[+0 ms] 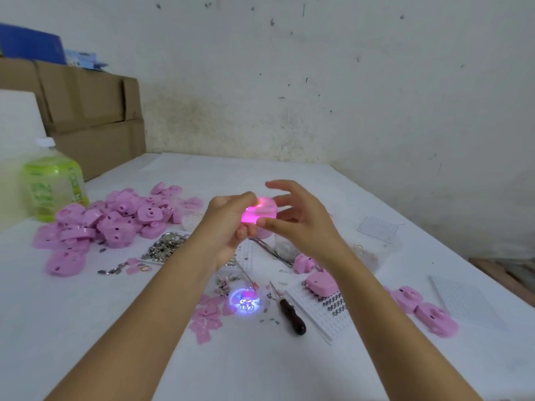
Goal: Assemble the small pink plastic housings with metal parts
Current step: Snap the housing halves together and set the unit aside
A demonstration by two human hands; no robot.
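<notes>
My left hand (pixel 228 224) grips a small pink housing (pixel 258 212) above the table; the housing glows bright pink from inside. My right hand (pixel 298 215) touches its right side with thumb and fingertips, the other fingers spread. Below the hands a round blue-white picture (pixel 245 302) is projected onto the white table (pixel 86 328). A heap of pink housings (pixel 115 218) lies at the left. Small metal parts (pixel 165 247) lie in a pile beside the heap.
A dark-handled screwdriver (pixel 291 311) and tweezers (pixel 272 251) lie in the middle. A white perforated tray (pixel 324 311) carries springs and a pink housing (pixel 320 285). More pink housings (pixel 422 309) lie at the right, pink flat pieces (pixel 207 316) in front. A green bottle (pixel 53 180) and cardboard boxes (pixel 95 117) stand at the left.
</notes>
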